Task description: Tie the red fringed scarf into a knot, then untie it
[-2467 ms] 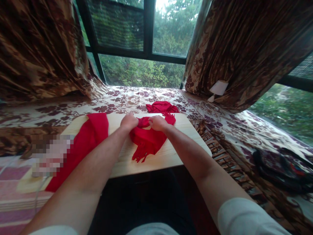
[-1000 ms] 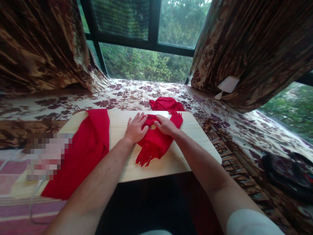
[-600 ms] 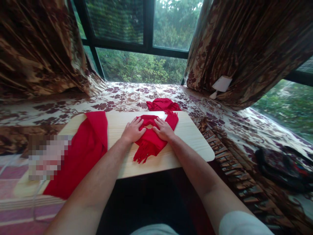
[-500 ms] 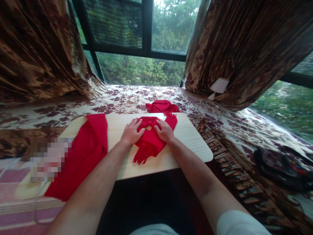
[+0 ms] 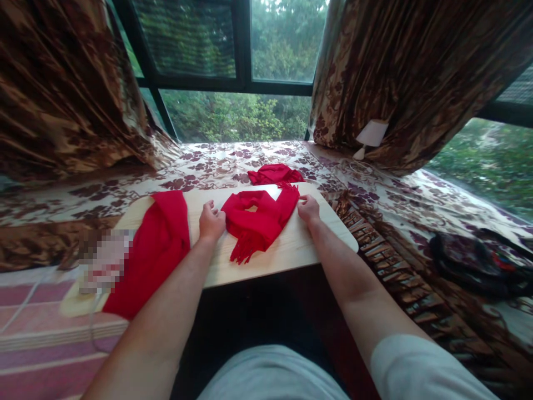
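Note:
A red scarf (image 5: 272,219) with fringed ends lies looped on a pale wooden tabletop (image 5: 333,236). Its loop leaves a small gap where wood shows. Just left of the scarf is my left hand (image 5: 212,221), fingers loosely bent and apart, thumb side close to the cloth edge. My right hand (image 5: 308,209) hovers beside the upper right fringed end, its fingers half curled and nothing visible in them. On the left of the tabletop a larger red cloth (image 5: 156,255) is spread at a slant, partly hidden by my left forearm.
Behind the tabletop, another red cloth (image 5: 275,173) lies bunched on the floral cover (image 5: 216,161). A small white lamp (image 5: 372,134) stands at the back right. A blurred-out object with a cable (image 5: 94,328) sits at the left edge. A dark bag (image 5: 470,266) lies far right.
Both hands have lifted off the looped scarf and moved apart to its two sides. Their fingers, flat on the cloth before, are now bent. The view has shifted slightly.

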